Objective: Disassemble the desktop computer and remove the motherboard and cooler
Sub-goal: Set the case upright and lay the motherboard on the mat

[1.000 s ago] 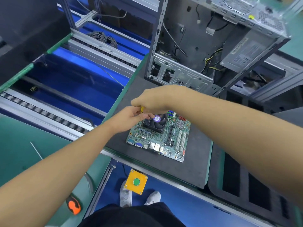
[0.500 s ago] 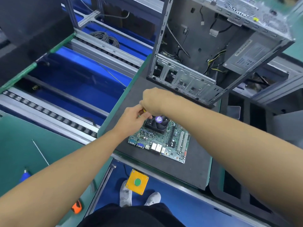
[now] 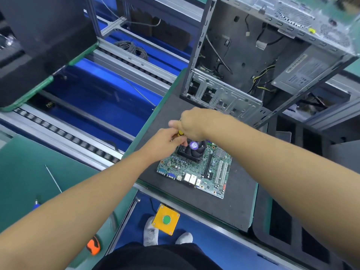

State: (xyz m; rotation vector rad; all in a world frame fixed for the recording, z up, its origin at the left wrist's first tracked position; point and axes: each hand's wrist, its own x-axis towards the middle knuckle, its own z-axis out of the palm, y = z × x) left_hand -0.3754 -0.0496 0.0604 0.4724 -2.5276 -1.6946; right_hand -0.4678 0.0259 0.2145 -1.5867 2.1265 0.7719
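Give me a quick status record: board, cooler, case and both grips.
motherboard: out of the case, flat on the dark mat
cooler: mounted on the motherboard, fan up
case: open, standing behind the board, power supply inside
right grip: wrapped round a yellow-handled tool at the cooler's far left corner
left grip: fingers at the tool just below the handle; hold unclear
step: cooler not yet off

floor (image 3: 220, 252): blue | bench (image 3: 29, 172): green top | conveyor (image 3: 64, 133): grey roller rails | mat (image 3: 239, 203): black
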